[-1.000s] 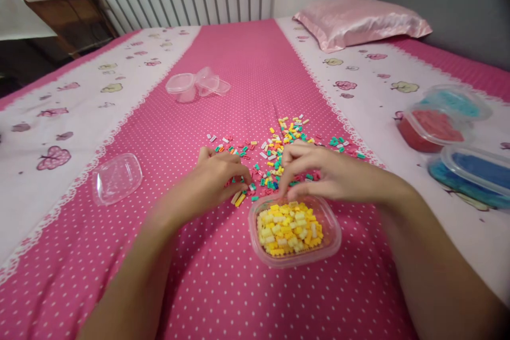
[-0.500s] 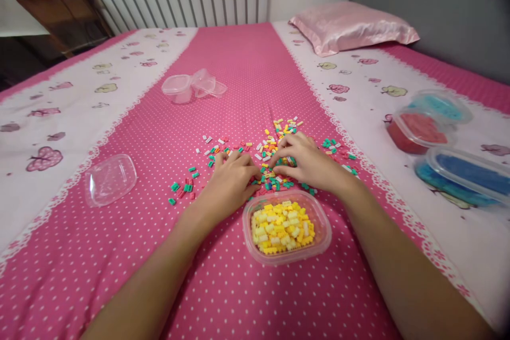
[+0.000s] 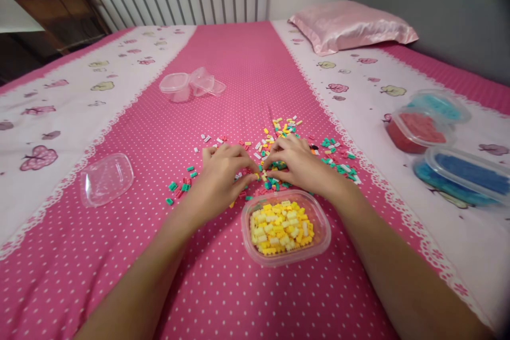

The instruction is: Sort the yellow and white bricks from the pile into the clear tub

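Small plastic building bricks point(image 3: 274, 183) in green, red, white and yellow lie in a loose pile on the bed. My left hand point(image 3: 223, 170) is at the pile's left side, thumb and forefinger closed together at a small yellow brick point(image 3: 257, 175). Facing it, my right hand point(image 3: 297, 162) hovers low over the pile with bent fingers, thumb and forefinger apart and bricks showing between them. Just in front of both hands stands a clear plastic box point(image 3: 246, 241), lidless, holding yellow and pale yellow bricks point(image 3: 282, 226).
A clear lid point(image 3: 107, 179) lies at left. Farther back are a clear container point(image 3: 175, 87) and more clear plastic pieces point(image 3: 205, 82). On the right sit boxes of red point(image 3: 418, 130), blue point(image 3: 466, 175) and turquoise bricks point(image 3: 440, 106). A pink pillow point(image 3: 350, 26) rests at the back.
My left hand has shifted slightly left and up, its thumb now meeting the forefinger at a yellow brick. My right hand has moved a little left. The box stays put.
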### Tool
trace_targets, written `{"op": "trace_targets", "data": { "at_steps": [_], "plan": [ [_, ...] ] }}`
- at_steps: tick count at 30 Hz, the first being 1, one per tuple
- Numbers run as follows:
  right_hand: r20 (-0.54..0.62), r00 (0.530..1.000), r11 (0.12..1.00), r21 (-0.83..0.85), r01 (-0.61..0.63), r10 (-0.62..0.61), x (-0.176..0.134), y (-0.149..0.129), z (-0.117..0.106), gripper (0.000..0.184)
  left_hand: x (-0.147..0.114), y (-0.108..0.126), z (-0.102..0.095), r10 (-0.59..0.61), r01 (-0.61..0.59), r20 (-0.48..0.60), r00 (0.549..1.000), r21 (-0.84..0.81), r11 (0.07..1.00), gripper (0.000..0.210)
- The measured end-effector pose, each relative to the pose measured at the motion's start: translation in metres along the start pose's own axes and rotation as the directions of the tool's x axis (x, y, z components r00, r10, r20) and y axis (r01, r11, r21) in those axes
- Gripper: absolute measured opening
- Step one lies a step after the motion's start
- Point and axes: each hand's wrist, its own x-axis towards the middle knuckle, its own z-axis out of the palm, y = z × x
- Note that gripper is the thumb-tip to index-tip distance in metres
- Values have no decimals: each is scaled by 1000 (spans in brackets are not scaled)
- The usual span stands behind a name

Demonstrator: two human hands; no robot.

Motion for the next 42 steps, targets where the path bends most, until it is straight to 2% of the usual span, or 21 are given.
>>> {"op": "trace_targets", "data": {
  "at_steps": [3, 5, 8, 10, 15, 20, 22, 24, 26, 29, 31, 35, 38, 42],
  "plan": [
    [3, 1000, 1000, 8, -5, 5, 0, -1, -1, 8, -3, 6, -12, 88, -66, 86, 992, -232, 970, 11],
    [6, 1000, 1000, 15, 0, 0, 0, -2, -2, 7, -5, 11, -16, 176, -116, 161, 971, -326, 938, 11],
    [9, 1000, 1000, 24, 8, -8, 0, -3, -2, 9, -9, 17, -16, 266, -177, 249, 931, -330, 927, 9],
    [11, 1000, 999, 29, 15, -15, 0, -4, -2, 11, -10, 19, -15, 283, -198, 270, 921, -301, 933, 8],
    [14, 999, 998, 39, 42, -42, 0, -3, -1, 7, -9, 17, -23, 223, -163, 219, 950, -261, 951, 12],
    [-19, 998, 996, 67, 54, -53, 2, -2, -3, 8, -4, 6, -26, 95, -75, 50, 994, -302, 950, 21],
    [-37, 999, 995, 89, 40, -37, 2, -1, -5, 7, -2, 1, -21, 30, -27, 10, 999, -226, 974, 23],
    [-54, 998, 992, 125, 18, -12, 2, -1, -10, 6, -1, -3, -13, -20, 19, -9, 1000, -83, 996, 22],
    [-61, 998, 970, 241, 25, -10, 0, -3, -20, 6, 0, -4, -3, -26, 27, -26, 999, 36, 999, 21],
    [21, 995, 870, 488, 71, -93, -8, -10, -41, 9, 3, -2, 11, 30, -31, 11, 999, 66, 997, 18],
    [141, 980, 838, 544, 44, -143, -15, -17, -53, 11, 5, -1, 19, 83, -85, 27, 996, 73, 994, 18],
    [314, 937, 889, 457, -7, -154, -24, -28, -63, 3, 7, -2, 28, 142, -140, 1, 990, 150, 979, 15],
    [360, 921, 928, 374, 6, -151, -24, -33, -61, 4, 7, -4, 30, 147, -146, 5, 989, 190, 971, 12],
    [379, 913, 938, 345, 14, -153, -23, -34, -56, 3, 6, -4, 32, 149, -148, 9, 989, 200, 969, 11]
  ]
}}
